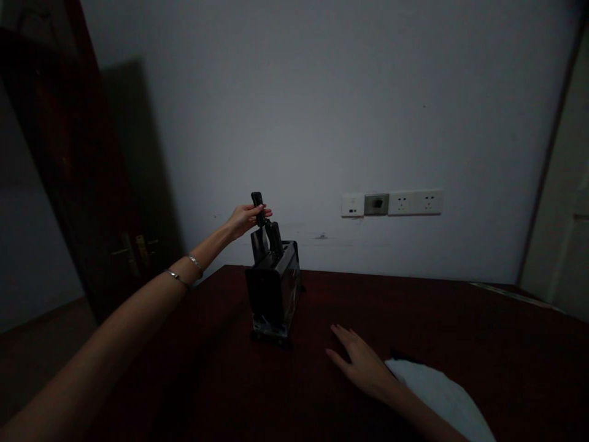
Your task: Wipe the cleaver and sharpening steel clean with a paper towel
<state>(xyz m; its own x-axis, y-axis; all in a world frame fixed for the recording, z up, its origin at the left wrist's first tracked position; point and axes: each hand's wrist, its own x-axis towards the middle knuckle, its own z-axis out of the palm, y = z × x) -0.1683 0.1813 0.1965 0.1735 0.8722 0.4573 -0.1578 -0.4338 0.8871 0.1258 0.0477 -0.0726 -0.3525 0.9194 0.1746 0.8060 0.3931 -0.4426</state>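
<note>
A dark knife block [271,288] stands upright on the reddish-brown table, left of the middle. My left hand [246,219] pinches the black handle of a broad-bladed knife [259,242], whose blade is partly out of the block's top with its lower end hidden inside. Beside it, other black knife handles [275,238] stick up from the slots. My right hand [361,362] lies on the table to the right of the block, fingers stretched out and holding nothing. Close to my right wrist is a white cloth-like item [437,393] with a dark edge.
The dark red table [368,301] reaches back to a grey wall [299,110]. Several sockets and switch plates [391,204] are set in that wall. At the left stands a dark door [92,153] with a metal handle; a pale door [559,233] is at the right.
</note>
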